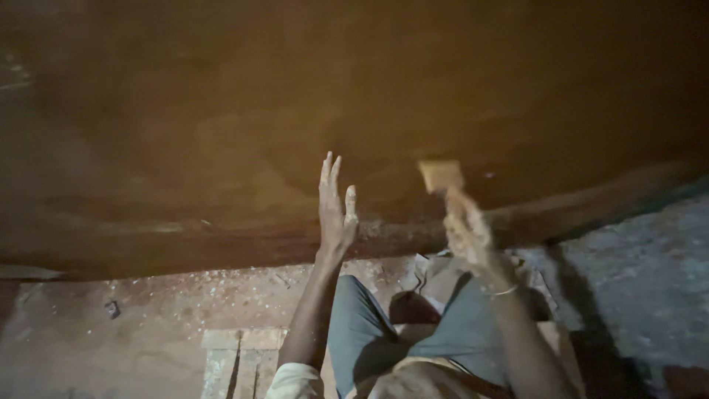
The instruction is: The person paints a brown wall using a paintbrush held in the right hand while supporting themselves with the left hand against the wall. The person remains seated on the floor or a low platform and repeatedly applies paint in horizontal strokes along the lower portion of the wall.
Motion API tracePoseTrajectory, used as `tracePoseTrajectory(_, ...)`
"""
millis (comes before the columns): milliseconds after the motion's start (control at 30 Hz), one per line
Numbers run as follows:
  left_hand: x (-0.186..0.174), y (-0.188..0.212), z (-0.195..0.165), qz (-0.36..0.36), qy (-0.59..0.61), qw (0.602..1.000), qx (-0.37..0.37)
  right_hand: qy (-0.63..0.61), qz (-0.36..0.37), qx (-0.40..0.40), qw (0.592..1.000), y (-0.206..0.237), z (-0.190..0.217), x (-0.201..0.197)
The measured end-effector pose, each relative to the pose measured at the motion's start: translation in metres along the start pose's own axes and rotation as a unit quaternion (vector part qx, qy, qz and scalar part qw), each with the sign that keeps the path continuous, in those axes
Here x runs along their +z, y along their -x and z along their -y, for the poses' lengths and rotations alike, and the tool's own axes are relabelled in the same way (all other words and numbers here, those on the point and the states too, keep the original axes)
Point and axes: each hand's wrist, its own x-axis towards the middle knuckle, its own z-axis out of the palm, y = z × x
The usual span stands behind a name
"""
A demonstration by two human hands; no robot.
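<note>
A large, curved brown wooden surface (295,111) fills the upper part of the head view. My left hand (334,207) is raised flat against its lower edge, fingers straight and slightly apart, holding nothing. My right hand (465,229) is blurred and grips a small tan rectangular block (440,176), pressed against the brown surface just right of my left hand. A thin bracelet circles my right wrist. Both hands look dusty.
My knees in grey trousers (369,325) are below the hands. A dusty reddish floor (148,318) with light chips lies on the left, wooden planks (236,355) under me, crumpled paper (428,273) by my legs, and rough grey ground (642,273) on the right.
</note>
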Motion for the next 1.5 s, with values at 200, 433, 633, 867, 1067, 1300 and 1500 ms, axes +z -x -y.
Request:
tracePoseTrajectory(200,0.04,-0.006,-0.034,0.011,-0.006,1.0,0.014,0.18,-0.039,-0.166,0.969,0.014,0.116,0.0)
tracePoseTrajectory(433,0.067,-0.008,-0.06,0.014,-0.15,0.986,0.069,0.319,-0.108,-0.165,0.927,-0.001,-0.015,-0.084)
tracePoseTrajectory(633,0.088,-0.02,-0.092,0.068,-0.248,0.959,0.118,0.192,-0.191,0.16,0.949,0.067,-0.061,-0.125)
tracePoseTrajectory(867,0.156,-0.026,-0.198,0.459,-0.243,0.844,0.134,-0.004,-0.249,0.108,0.962,0.078,-0.013,-0.172)
tracePoseTrajectory(1067,0.167,0.021,-0.33,0.546,-0.024,0.714,0.437,-0.067,-0.266,0.061,0.96,0.086,0.014,-0.198)
tracePoseTrajectory(1300,0.161,0.031,-0.337,0.581,-0.004,0.669,0.463,-0.108,-0.29,0.03,0.95,0.119,0.032,-0.208)
tracePoseTrajectory(1500,0.148,0.013,-0.325,0.604,-0.026,0.661,0.445,-0.152,-0.306,-0.029,0.94,0.11,0.03,-0.219)
